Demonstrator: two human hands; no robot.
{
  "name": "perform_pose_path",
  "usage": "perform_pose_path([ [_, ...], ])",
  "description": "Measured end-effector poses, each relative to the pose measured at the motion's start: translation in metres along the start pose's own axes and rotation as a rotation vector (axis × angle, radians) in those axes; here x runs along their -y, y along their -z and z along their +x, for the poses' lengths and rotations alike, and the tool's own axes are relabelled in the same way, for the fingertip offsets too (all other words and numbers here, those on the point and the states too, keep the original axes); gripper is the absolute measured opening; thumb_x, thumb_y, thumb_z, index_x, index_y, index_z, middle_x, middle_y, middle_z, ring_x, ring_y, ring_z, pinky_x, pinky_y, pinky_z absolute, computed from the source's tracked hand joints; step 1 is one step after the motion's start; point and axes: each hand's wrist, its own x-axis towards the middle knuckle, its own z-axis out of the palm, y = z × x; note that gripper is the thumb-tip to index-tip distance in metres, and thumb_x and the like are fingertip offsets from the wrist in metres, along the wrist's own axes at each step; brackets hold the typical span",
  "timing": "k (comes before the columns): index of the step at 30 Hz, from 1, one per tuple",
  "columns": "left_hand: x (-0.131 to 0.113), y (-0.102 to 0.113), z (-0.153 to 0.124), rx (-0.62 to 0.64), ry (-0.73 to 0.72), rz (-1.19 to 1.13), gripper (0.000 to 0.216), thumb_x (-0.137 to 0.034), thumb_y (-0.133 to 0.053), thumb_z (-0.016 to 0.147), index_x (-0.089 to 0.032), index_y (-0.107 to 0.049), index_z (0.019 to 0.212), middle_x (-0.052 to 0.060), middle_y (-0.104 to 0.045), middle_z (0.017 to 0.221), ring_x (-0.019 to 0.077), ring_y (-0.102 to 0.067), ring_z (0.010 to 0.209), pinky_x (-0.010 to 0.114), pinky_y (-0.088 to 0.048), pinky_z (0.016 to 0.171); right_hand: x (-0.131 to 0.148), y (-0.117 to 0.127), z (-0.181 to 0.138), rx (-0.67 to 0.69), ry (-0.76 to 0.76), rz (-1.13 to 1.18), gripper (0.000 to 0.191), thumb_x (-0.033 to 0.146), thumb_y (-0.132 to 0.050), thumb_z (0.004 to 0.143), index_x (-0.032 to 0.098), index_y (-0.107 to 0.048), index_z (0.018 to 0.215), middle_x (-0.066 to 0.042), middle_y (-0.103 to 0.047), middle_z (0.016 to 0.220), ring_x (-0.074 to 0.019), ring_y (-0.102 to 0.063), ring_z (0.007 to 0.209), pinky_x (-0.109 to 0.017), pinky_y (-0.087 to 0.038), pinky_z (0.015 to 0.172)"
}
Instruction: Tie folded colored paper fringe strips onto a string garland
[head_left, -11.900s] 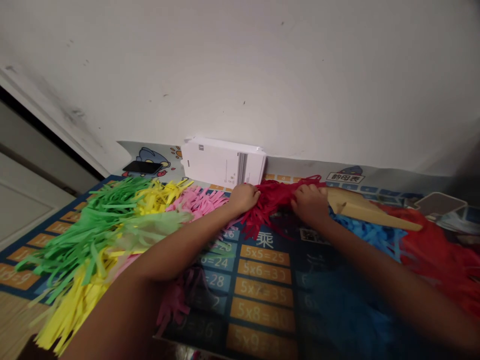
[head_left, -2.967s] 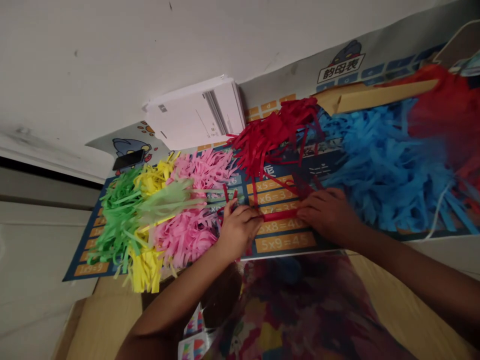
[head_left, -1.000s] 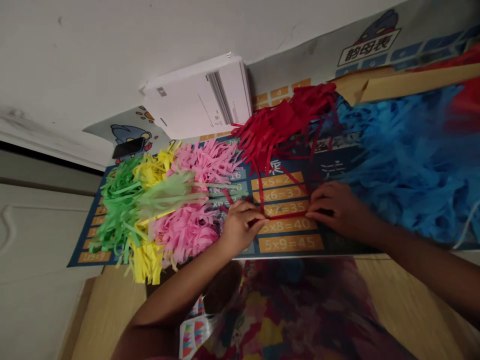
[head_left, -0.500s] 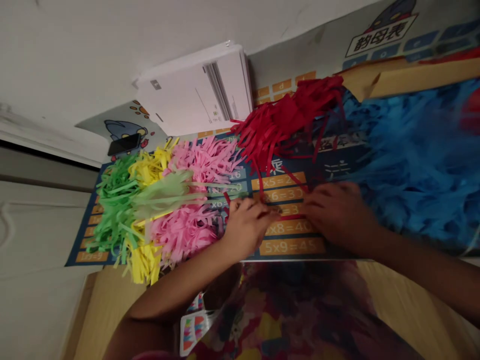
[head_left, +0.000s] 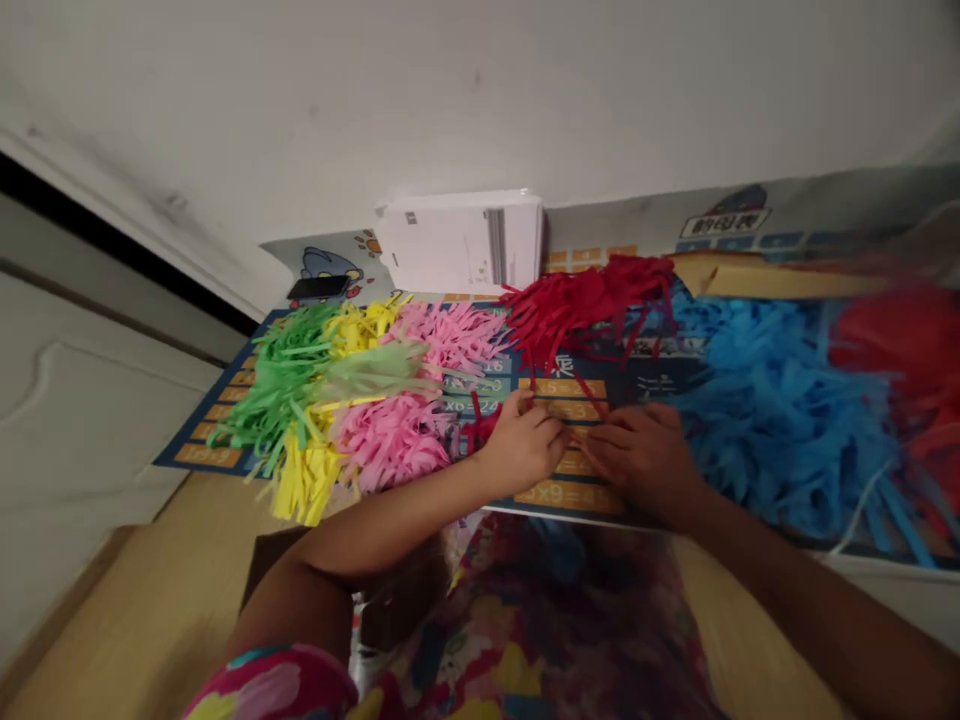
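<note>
My left hand (head_left: 525, 445) and my right hand (head_left: 637, 455) meet fingertip to fingertip on the blue multiplication mat (head_left: 225, 400), near its front edge. Both pinch thin red paper strips (head_left: 480, 425); a few stick out left of my left hand, and one runs up between the hands toward the red strip pile (head_left: 585, 305). The exact grip under the fingers is hidden. A pink strip pile (head_left: 405, 450) lies just left of my left hand. A blue strip pile (head_left: 772, 410) lies right of my right hand.
Green strips (head_left: 285, 380) and yellow strips (head_left: 315, 470) cover the mat's left end. A white box (head_left: 457, 240) and a black phone (head_left: 319, 288) stand against the wall. More red strips (head_left: 900, 350) and tan paper (head_left: 765, 280) lie at the right. Wooden floor (head_left: 112, 600) shows below.
My hands have come together, from a red strip's two ends to touching in the middle. The camera view has swung level and moved back.
</note>
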Motion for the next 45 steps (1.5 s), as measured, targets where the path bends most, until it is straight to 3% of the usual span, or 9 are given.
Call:
perform_pose_path([
  [5, -0.004, 0.055, 0.0, -0.298, -0.13, 0.015, 0.013, -0.02, -0.056, 0.098, -0.02, -0.069, 0.101, -0.001, -0.077, 0.097, 0.0158, -0.067, 0.091, 0.053, -0.024, 0.116, 0.017, 0.045, 0.009, 0.085, -0.299, 0.587, 0.031, 0.043, -0.054, 0.098, 0.026, -0.08, 0.094, -0.005, -0.077, 0.097, -0.0212, -0.064, 0.088, -0.038, -0.042, 0.081],
  [8, -0.013, 0.075, 0.004, -0.426, -0.166, -0.003, 0.01, -0.017, -0.06, 0.095, -0.02, -0.068, 0.101, 0.0, -0.078, 0.096, 0.0139, -0.069, 0.087, 0.05, -0.024, 0.118, 0.025, 0.056, 0.016, 0.255, -0.529, 1.15, 0.032, 0.052, -0.071, 0.081, 0.02, -0.079, 0.081, -0.005, -0.075, 0.086, -0.0203, -0.065, 0.077, -0.033, -0.047, 0.073],
  [10, -0.018, 0.079, 0.005, -0.47, -0.126, -0.066, 0.011, -0.015, -0.064, 0.092, -0.018, -0.067, 0.103, 0.002, -0.078, 0.096, 0.0139, -0.07, 0.086, 0.049, -0.027, 0.117, 0.031, 0.054, 0.017, 0.204, -0.676, 1.381, 0.029, 0.049, -0.08, 0.07, 0.02, -0.075, 0.071, -0.002, -0.071, 0.074, -0.0166, -0.06, 0.067, -0.029, -0.045, 0.064],
  [19, -0.05, 0.071, -0.009, -0.538, 0.225, -0.416, 0.009, -0.016, -0.067, 0.088, -0.021, -0.068, 0.096, 0.002, -0.076, 0.084, 0.015, -0.069, 0.078, 0.043, -0.042, 0.103, 0.072, 0.028, 0.002, -0.24, -0.866, 1.613, 0.034, 0.04, -0.093, 0.053, 0.019, -0.066, 0.059, 0.002, -0.06, 0.065, -0.0089, -0.049, 0.051, -0.023, -0.041, 0.049],
  [30, -0.047, 0.058, -0.004, -0.53, 0.258, -0.757, 0.008, -0.019, -0.07, 0.089, -0.021, -0.072, 0.096, 0.002, -0.076, 0.084, 0.0141, -0.068, 0.079, 0.037, -0.049, 0.092, 0.072, 0.019, 0.002, -0.297, -0.778, 1.736, 0.027, 0.032, -0.093, 0.056, 0.022, -0.069, 0.062, 0.003, -0.057, 0.066, -0.0101, -0.052, 0.059, -0.021, -0.043, 0.053],
  [35, -0.034, 0.044, -0.005, -0.517, 0.377, -0.941, 0.004, -0.02, -0.069, 0.09, -0.021, -0.073, 0.09, 0.004, -0.074, 0.081, 0.0168, -0.068, 0.082, 0.033, -0.052, 0.083, 0.035, 0.023, 0.015, -0.147, -0.674, 1.393, 0.022, 0.043, -0.084, 0.069, 0.024, -0.072, 0.069, 0.001, -0.064, 0.071, -0.0146, -0.06, 0.067, -0.025, -0.049, 0.063],
  [39, -0.033, 0.042, -0.002, -0.458, 0.898, -1.431, 0.017, -0.033, -0.07, 0.089, -0.018, -0.068, 0.083, 0.006, -0.074, 0.084, 0.0164, -0.068, 0.078, 0.027, -0.051, 0.072, -0.044, 0.017, 0.065, 0.222, -0.703, 0.254, 0.026, 0.036, -0.055, 0.095, 0.024, -0.074, 0.108, -0.003, -0.075, 0.09, -0.018, -0.069, 0.084, -0.028, -0.052, 0.077],
  [42, -0.034, 0.041, 0.004, -0.444, 1.151, -1.888, 0.034, -0.045, -0.079, 0.079, -0.018, -0.059, 0.082, 0.003, -0.072, 0.076, 0.0142, -0.065, 0.067, 0.025, -0.049, 0.066, -0.088, -0.005, 0.1, 0.324, -0.684, 0.026, 0.023, 0.026, -0.057, 0.093, 0.017, -0.075, 0.105, -0.012, -0.074, 0.11, -0.0254, -0.067, 0.107, -0.034, -0.049, 0.091],
  [45, -0.033, 0.036, 0.009, -0.505, 1.227, -2.005, 0.04, -0.045, -0.083, 0.072, -0.018, -0.054, 0.08, -0.002, -0.066, 0.067, 0.0094, -0.058, 0.057, 0.021, -0.045, 0.061, -0.102, -0.029, 0.115, 0.383, -0.68, -0.071, 0.022, 0.021, -0.057, 0.092, 0.01, -0.074, 0.101, -0.021, -0.072, 0.111, -0.0297, -0.067, 0.105, -0.036, -0.049, 0.087],
])
